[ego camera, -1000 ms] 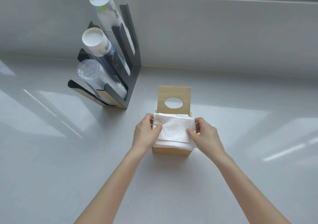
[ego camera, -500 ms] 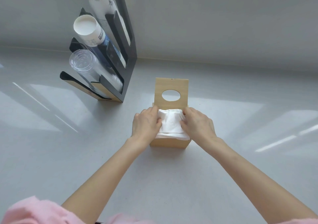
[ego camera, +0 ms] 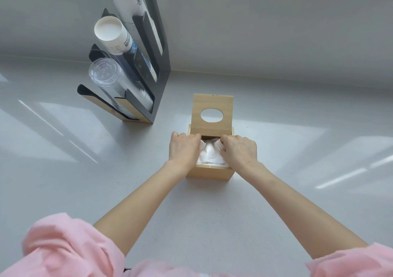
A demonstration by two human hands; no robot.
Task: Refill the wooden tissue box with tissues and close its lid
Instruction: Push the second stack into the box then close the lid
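Note:
A small wooden tissue box [ego camera: 209,173] stands on the grey counter in the middle of the head view. Its hinged lid [ego camera: 212,106], with an oval hole, stands upright at the back. A white stack of tissues [ego camera: 210,156] sits inside the box, bunched in the middle. My left hand [ego camera: 184,149] presses on the left side of the stack, fingers curled over its back edge. My right hand [ego camera: 239,150] presses on the right side in the same way. The fingertips of both hands are hidden inside the box.
A black and wood cup dispenser rack [ego camera: 158,68] stands at the back left, holding stacked paper cups [ego camera: 110,34] and clear plastic cups [ego camera: 106,74]. A low grey wall [ego camera: 276,32] runs along the back of the counter. Pink sleeves show at the bottom corners.
The tissue stack went from lying across the box top to sitting down inside it. Both hands moved forward and down, pressing the tissues in.

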